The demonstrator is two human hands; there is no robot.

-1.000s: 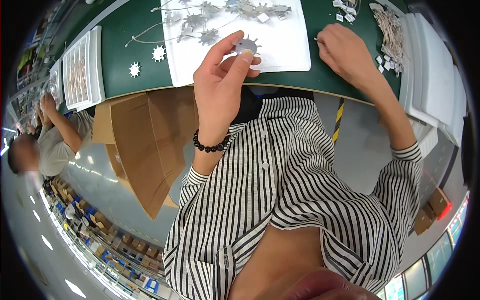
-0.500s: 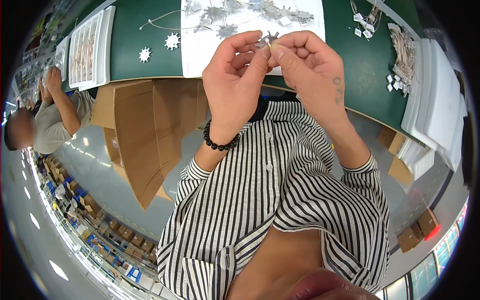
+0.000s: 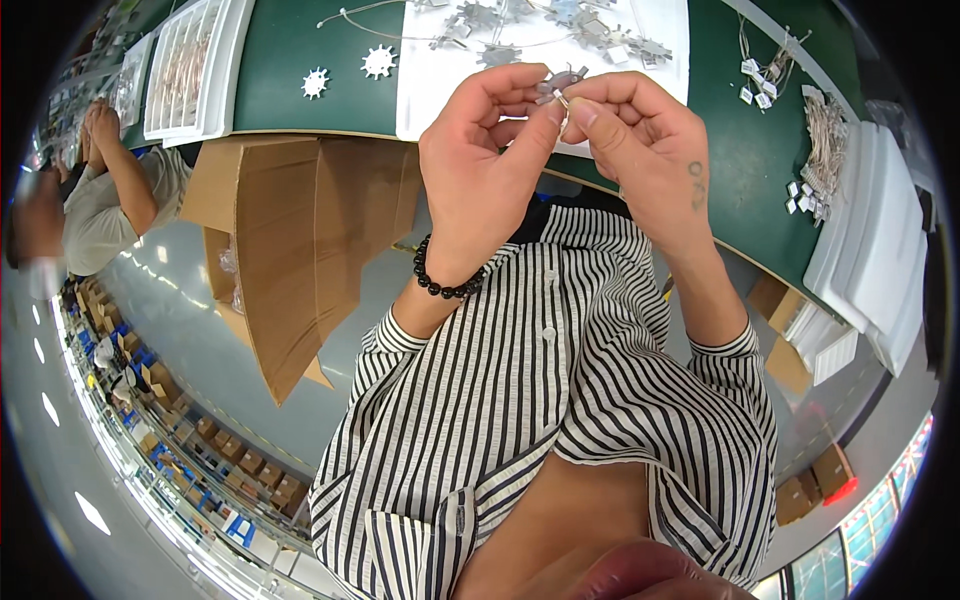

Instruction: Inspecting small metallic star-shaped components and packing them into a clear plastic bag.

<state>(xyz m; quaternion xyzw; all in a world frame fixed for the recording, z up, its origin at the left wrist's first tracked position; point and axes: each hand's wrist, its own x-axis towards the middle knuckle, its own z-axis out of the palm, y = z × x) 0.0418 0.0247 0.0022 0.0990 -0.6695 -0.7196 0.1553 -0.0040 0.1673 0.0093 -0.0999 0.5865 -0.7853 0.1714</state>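
Observation:
My left hand (image 3: 485, 185) is closed on a small grey metal disc with toothed edges (image 3: 566, 80), held between thumb and fingertips above the near edge of a white sheet (image 3: 425, 100). Close beside it, my right hand (image 3: 650, 150) pinches a thin pale wire (image 3: 564, 104) that runs up to the disc. Fingers partly cover both the disc and the wire. Beyond my hands, several similar toothed metal discs (image 3: 610, 35) with small white tags lie heaped on the sheet, with a thin cable among them.
Two white toothed discs (image 3: 379, 62) lie left on the green table (image 3: 300, 110). Further left stands a white tray (image 3: 225, 75) of wires. Bundled tagged wires (image 3: 824, 140) and stacked white foam sheets (image 3: 868, 230) are at right. An open cardboard box (image 3: 285, 250) stands below; a co-worker (image 3: 115, 200) sits left.
The view has shifted, so the table appears further right. My right fingertips have drawn slightly back from the disc, showing more wire. At left, the co-worker's hands have come together.

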